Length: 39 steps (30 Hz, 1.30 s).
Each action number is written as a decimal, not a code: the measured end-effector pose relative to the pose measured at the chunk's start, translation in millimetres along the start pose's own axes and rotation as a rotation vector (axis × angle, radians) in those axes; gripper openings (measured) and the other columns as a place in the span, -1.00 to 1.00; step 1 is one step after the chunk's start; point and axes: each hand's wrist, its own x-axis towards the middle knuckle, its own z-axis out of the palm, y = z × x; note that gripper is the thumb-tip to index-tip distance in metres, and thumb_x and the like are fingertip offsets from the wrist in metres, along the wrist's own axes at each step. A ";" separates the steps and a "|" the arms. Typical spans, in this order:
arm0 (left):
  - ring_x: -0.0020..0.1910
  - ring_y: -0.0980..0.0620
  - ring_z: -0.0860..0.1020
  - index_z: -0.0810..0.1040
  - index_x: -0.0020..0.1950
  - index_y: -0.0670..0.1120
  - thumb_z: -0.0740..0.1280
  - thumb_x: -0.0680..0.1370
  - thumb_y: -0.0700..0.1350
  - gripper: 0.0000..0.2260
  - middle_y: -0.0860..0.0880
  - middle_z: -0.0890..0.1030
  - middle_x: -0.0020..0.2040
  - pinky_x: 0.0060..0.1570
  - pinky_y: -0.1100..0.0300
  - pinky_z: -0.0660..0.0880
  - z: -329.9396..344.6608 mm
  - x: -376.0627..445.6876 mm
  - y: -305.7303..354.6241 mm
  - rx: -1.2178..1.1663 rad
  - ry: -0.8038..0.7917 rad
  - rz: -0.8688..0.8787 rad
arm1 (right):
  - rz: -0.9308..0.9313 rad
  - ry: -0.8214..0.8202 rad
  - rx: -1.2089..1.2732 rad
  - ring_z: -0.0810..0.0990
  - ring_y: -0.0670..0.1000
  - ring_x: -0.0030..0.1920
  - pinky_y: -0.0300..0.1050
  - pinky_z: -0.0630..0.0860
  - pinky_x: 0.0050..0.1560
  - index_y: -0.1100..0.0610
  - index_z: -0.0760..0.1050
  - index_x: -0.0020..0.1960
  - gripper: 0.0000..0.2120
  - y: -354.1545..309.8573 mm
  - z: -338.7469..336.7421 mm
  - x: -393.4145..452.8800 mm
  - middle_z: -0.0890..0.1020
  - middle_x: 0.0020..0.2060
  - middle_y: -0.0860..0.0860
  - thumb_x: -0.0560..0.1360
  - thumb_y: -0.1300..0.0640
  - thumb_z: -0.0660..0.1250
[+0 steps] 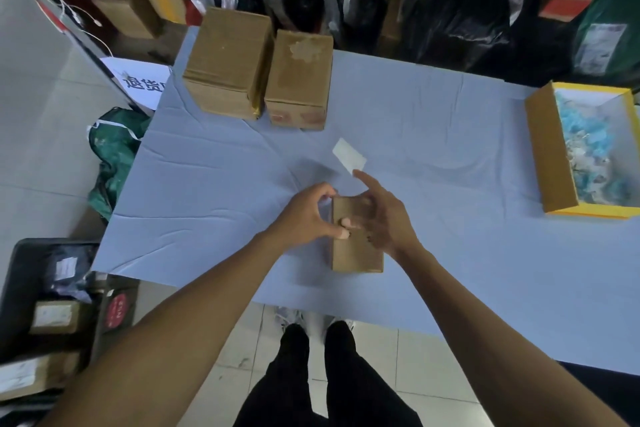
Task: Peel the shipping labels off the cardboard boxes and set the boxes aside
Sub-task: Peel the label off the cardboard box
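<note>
Two taller brown cardboard boxes stand side by side at the far left of the pale blue cloth-covered table [450, 135]: the left tall box [227, 61] and the right tall box [299, 78], whose top shows a pale torn patch where a label seems to have come off. Neither shows a label on the faces in view, so they are probably the finished ones, already set aside.

A third, small brown cardboard box [356, 253] stands near the front edge of the table, between the two hands. The left hand [308, 215] grips its left edge, thumb on the near face and fingers curled over the top. The right hand [384, 218] is beside its right side, fingers spread and mostly straight, the index finger pointing toward a white rectangular label [349, 154] that is just past the fingertip; whether the label sticks to the finger or has come free is hard to tell in the blur. The label looks off the small box, so what is left is to discard it and move this box over to the other two.

Count: three plain brown boxes on the table, one loose label, and one open yellow-rimmed cardboard box [550, 163] at the right edge holding a heap of blue and white scraps, possibly peeled labels. More parcels lie on the floor at the left, so further boxes may be waiting.
</note>
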 end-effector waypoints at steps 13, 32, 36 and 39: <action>0.17 0.14 0.44 0.44 0.29 0.02 0.63 0.24 0.04 -0.31 0.11 0.47 0.19 0.15 0.16 0.45 7.7 -5.9 12.4 0.079 -0.062 0.063 | 0.029 -0.263 -0.071 0.41 0.05 0.38 0.00 0.36 0.38 -0.31 -0.13 0.52 0.17 25.9 -32.4 -16.7 0.44 0.39 -0.05 0.21 -0.11 0.63; 0.15 0.18 0.50 0.52 0.14 0.08 0.59 0.21 0.18 -0.43 0.13 0.57 0.16 0.14 0.09 0.52 20.8 7.8 18.6 0.079 0.014 0.052 | 0.036 0.061 -0.173 0.59 0.03 -0.08 -0.22 0.43 -0.10 0.04 0.16 0.51 -0.20 34.4 -13.9 -15.6 0.65 0.03 -0.10 0.42 -0.16 0.46; -0.26 0.06 0.58 0.60 -0.22 -0.08 0.46 0.43 0.06 -0.78 0.02 0.64 -0.28 -0.18 0.04 0.52 34.8 24.3 31.7 -0.105 0.263 -0.013 | -0.005 0.219 -0.244 0.65 0.07 -0.25 -0.13 0.46 -0.27 0.07 0.33 0.37 -0.42 31.2 -12.2 -2.8 0.68 -0.28 -0.07 0.53 -0.31 0.17; -0.25 0.04 0.56 0.62 -0.16 -0.13 0.25 0.55 0.11 -0.66 -0.04 0.63 -0.25 -0.17 0.03 0.52 38.6 15.2 30.1 0.009 0.430 -0.035 | -0.046 0.178 -0.254 0.66 0.05 -0.05 -0.09 0.52 -0.11 0.03 0.19 0.48 -0.43 29.6 -16.6 -6.6 0.68 0.04 -0.05 0.58 -0.21 0.19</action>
